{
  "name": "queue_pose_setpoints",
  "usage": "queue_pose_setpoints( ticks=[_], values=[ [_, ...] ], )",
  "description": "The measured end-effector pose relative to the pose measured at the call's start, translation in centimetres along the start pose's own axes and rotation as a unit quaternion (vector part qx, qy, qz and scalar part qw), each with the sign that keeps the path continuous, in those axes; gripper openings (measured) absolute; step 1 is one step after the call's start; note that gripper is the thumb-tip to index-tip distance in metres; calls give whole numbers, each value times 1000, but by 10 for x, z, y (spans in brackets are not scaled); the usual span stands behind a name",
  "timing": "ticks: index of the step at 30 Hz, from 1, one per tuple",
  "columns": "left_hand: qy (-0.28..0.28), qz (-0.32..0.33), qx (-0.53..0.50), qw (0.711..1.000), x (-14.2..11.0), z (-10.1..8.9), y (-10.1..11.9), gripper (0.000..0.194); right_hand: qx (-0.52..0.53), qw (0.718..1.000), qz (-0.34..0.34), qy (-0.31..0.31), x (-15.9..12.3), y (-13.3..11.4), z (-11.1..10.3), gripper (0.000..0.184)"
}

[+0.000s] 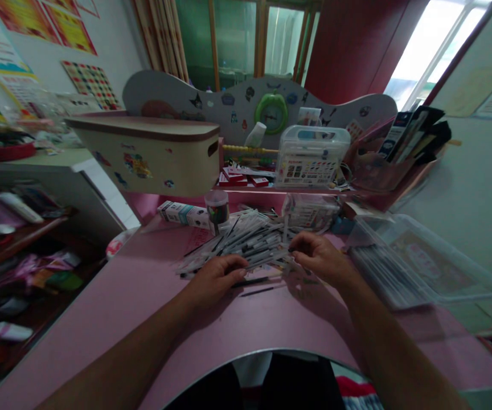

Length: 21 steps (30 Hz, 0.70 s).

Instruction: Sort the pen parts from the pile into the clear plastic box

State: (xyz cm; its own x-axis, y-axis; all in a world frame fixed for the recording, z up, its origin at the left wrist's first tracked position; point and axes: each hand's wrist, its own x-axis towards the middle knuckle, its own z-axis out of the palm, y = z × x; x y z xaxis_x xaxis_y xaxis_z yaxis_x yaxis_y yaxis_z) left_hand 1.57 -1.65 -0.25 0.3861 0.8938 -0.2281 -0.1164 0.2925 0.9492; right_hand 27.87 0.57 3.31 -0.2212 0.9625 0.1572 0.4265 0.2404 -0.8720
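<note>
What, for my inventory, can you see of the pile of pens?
The pile of pens lies loose on the pink desk: slim, plastic-looking barrels in grey, clear and black, pointing many ways. The left hand seems to touch its near edge; the right hand is at its right side.

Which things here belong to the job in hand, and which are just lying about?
Likely in the job:
pile of slim pens or refills, with the left hand at its near edge and the right hand at its right
open clear box holding similar sticks

Likely just lying about:
green clock
cream bin
handled clear case
jar
</note>
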Motion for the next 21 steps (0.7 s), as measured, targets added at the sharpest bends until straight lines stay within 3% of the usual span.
queue_pose_setpoints(
  ticks=[21],
  values=[
    [7,-12,-23,1000,1,2,1,14,-66,998,-20,-2,-2,-1,0,13]
  ],
)
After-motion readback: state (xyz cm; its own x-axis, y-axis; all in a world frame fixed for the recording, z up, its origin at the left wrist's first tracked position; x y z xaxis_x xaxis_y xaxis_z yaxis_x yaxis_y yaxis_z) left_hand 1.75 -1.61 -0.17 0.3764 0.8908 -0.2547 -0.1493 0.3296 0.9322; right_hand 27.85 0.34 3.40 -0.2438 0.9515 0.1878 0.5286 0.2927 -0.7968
